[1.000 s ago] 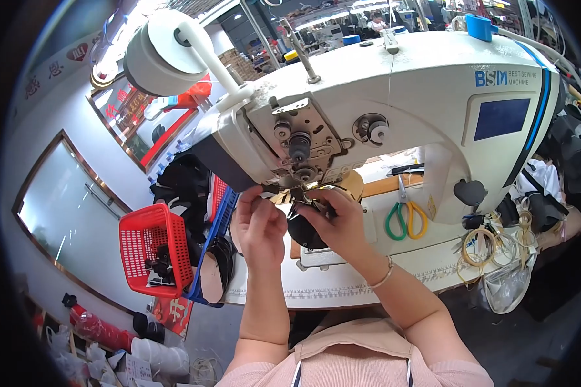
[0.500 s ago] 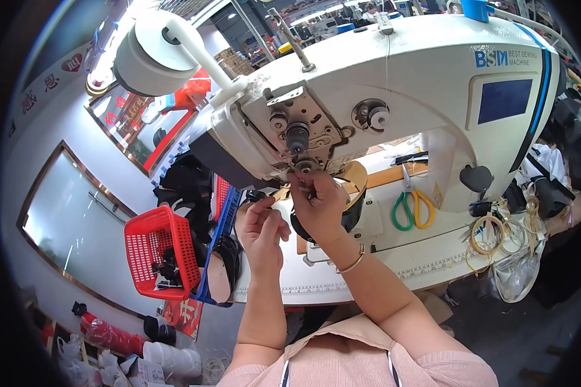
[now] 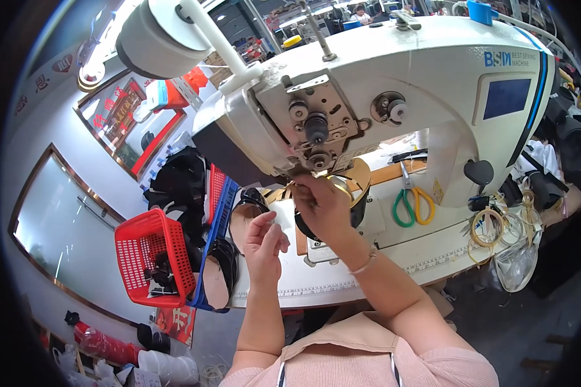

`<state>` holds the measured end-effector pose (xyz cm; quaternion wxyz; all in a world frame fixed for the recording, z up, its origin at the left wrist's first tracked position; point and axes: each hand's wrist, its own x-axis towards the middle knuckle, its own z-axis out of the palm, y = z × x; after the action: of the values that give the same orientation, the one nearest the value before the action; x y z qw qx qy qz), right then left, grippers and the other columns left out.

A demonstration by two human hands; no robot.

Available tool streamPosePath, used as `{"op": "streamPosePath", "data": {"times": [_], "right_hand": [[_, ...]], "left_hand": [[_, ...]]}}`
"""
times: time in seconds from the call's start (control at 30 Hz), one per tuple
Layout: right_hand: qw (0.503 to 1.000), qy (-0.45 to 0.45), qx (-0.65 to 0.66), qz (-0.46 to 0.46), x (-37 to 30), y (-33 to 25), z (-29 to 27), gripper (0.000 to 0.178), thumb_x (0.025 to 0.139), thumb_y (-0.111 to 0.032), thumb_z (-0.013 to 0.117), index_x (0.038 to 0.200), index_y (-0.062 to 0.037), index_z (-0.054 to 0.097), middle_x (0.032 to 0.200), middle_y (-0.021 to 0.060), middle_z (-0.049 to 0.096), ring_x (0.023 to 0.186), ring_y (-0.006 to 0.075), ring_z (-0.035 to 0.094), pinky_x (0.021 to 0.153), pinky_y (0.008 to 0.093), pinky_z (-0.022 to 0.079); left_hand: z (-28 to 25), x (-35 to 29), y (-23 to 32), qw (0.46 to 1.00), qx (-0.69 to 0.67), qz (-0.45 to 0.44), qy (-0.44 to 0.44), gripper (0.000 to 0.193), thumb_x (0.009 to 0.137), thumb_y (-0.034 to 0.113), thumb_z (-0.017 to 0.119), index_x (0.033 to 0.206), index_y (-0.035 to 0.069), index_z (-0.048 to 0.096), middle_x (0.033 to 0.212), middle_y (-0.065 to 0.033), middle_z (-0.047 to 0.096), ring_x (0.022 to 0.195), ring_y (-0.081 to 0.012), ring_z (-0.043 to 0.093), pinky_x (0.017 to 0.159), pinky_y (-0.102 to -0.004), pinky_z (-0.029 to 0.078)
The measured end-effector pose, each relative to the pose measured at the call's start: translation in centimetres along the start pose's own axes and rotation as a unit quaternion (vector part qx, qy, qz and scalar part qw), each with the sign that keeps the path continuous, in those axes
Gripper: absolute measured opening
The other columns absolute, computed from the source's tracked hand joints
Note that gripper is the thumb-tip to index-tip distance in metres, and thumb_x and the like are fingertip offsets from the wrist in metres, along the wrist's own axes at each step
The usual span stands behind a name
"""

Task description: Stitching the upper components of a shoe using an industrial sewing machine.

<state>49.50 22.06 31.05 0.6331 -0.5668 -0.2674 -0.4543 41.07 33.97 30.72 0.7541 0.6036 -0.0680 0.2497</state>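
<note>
A white sewing machine stands before me, its metal thread-tension plate and black knob facing me. Just below its head, my right hand has its fingers pinched together by the needle area. Whatever lies between those fingertips is hidden or too small to make out. Lower and to the left, my left hand is raised over the machine bed, fingers loosely bent and apart, nothing visible in it. Behind my right hand sits a black and tan curved piece, partly covered by the hand.
Scissors with green and yellow handles lie on the bed under the arm. At left are a red basket, a blue crate and black-and-beige pieces. Tape rolls hang at right. A white lamp juts out above.
The view has shifted slightly. My left hand has drawn down, away from the needle area and the right hand. My right hand stays under the machine head, its fingers turned a little.
</note>
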Motion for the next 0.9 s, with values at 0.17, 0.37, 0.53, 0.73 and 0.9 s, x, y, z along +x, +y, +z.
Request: {"op": "streamPosePath", "data": {"times": [0.17, 0.37, 0.53, 0.73, 0.9], "right_hand": [[0.987, -0.061, -0.128, 0.073, -2.3, 2.6, -7.7, 0.012, 0.077, -0.002, 0.065, 0.088, -0.0061, 0.063, 0.066, 0.0066, 0.055, 0.054, 0.0202, 0.055, 0.049, 0.0301, 0.044], [0.971, -0.186, -0.143, 0.052, -0.6, 4.3, -11.1, 0.022, 0.074, 0.004, 0.063, 0.094, -0.005, 0.064, 0.088, 0.0078, 0.06, 0.065, 0.0204, 0.057, 0.054, 0.0285, 0.046], [0.934, -0.293, -0.182, -0.093, 2.2, 3.4, -9.3, 0.03, 0.074, -0.001, 0.064, 0.103, -0.0087, 0.063, 0.098, 0.0042, 0.062, 0.082, 0.0262, 0.058, 0.067, 0.0336, 0.049], [0.883, -0.424, -0.175, -0.101, 3.3, 3.6, -7.9, 0.035, 0.076, -0.017, 0.067, 0.11, -0.0108, 0.061, 0.098, 0.0053, 0.063, 0.083, 0.0245, 0.059, 0.073, 0.0339, 0.049], [0.87, -0.427, -0.213, -0.126, 3.2, 3.9, -7.7, 0.035, 0.076, -0.017, 0.068, 0.11, -0.0115, 0.061, 0.094, 0.0052, 0.063, 0.081, 0.0248, 0.059, 0.071, 0.0344, 0.049]], "left_hand": [[-1.9, 0.2, -1.4, 0.994, 0.088, 0.015, 0.069, 0.026, 0.084, 0.007, 0.06, 0.109, 0.0, 0.055, 0.086, -0.0036, 0.059, 0.078, -0.0097, 0.056, 0.066, -0.0222, 0.046], [-1.0, 3.9, -4.4, 0.975, 0.0, -0.222, -0.009, 0.047, 0.085, 0.018, 0.062, 0.125, 0.002, 0.042, 0.11, -0.0067, 0.054, 0.101, -0.0142, 0.053, 0.085, -0.0278, 0.043], [0.4, 4.5, -5.9, 0.958, -0.124, -0.247, -0.072, 0.042, 0.084, 0.014, 0.062, 0.12, 0.0, 0.045, 0.105, -0.0073, 0.057, 0.096, -0.0136, 0.058, 0.082, -0.0253, 0.048], [1.9, 4.3, -6.6, 0.984, -0.07, -0.166, -0.014, 0.032, 0.08, 0.005, 0.064, 0.109, 0.0, 0.052, 0.099, -0.0069, 0.06, 0.085, -0.0113, 0.059, 0.078, -0.0241, 0.048], [1.2, 5.0, -7.0, 0.973, -0.115, -0.196, -0.05, 0.03, 0.08, 0.003, 0.063, 0.109, 0.0, 0.053, 0.097, -0.0067, 0.061, 0.087, -0.0121, 0.059, 0.078, -0.0251, 0.048]]}}
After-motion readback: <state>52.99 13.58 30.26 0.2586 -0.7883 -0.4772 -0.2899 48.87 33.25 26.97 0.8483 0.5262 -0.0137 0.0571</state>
